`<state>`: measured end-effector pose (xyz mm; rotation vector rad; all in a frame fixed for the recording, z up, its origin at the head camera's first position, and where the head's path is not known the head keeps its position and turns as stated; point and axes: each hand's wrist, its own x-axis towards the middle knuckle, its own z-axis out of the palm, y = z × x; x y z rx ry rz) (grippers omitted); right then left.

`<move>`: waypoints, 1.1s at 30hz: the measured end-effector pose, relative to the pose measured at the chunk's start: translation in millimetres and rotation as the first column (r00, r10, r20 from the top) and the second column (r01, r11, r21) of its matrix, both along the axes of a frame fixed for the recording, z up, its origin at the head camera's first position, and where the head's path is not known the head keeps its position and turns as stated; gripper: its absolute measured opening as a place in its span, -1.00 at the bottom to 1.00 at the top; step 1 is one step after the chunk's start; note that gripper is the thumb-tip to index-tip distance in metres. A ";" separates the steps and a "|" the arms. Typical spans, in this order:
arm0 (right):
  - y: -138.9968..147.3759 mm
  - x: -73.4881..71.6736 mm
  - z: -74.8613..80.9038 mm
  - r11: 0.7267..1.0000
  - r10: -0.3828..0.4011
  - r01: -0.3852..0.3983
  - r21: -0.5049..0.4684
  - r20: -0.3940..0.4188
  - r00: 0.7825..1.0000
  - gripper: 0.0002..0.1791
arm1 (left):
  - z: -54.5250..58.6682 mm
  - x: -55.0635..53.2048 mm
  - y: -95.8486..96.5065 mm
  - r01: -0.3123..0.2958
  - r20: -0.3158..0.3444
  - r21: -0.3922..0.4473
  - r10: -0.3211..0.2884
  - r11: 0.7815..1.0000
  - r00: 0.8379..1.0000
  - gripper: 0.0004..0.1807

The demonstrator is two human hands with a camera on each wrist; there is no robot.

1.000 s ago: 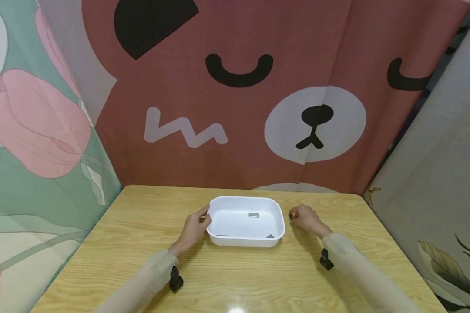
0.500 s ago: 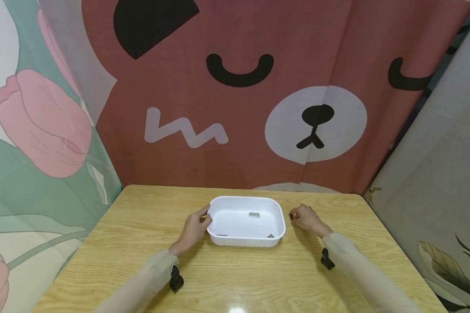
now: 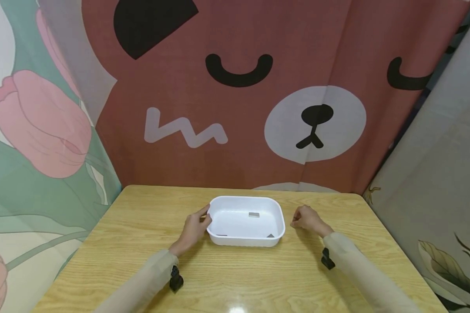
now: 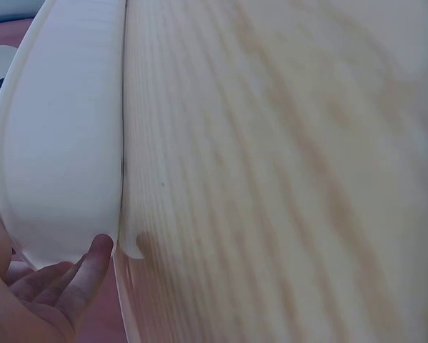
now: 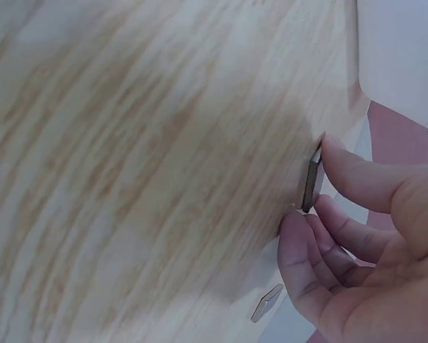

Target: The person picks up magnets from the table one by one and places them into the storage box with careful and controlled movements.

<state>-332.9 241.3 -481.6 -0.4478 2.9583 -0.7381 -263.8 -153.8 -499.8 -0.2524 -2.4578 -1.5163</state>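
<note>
My left hand grips the left end of a white plastic tray, thumb at the rim; in the left wrist view its fingers lie against the tray's outer wall. Just right of the tray, my right hand is low over the table with curled fingers. The right wrist view shows a small flat rectangular metal piece pinched on its edge between thumb and fingertips, close to the wood. A second such piece lies beside the fingers. Inside the tray lies a silver rectangular piece.
Two more small dark pieces show partly at the tray's near inner wall, one left and one right. The wooden table ends at a brown curtain printed with a bear. Patterned cloths hang on both sides.
My right fingers have turned slightly downward; the dark piece seen at their tips earlier no longer shows in the head view. My left hand and the tray stay put.
</note>
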 end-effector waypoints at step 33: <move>22.1 -1.2 -2.2 0.847 0.113 0.064 -0.528 0.296 0.949 -0.69 | -0.2 -0.7 -0.3 0.010 0.009 0.016 -0.010 1.000 1.000 -0.50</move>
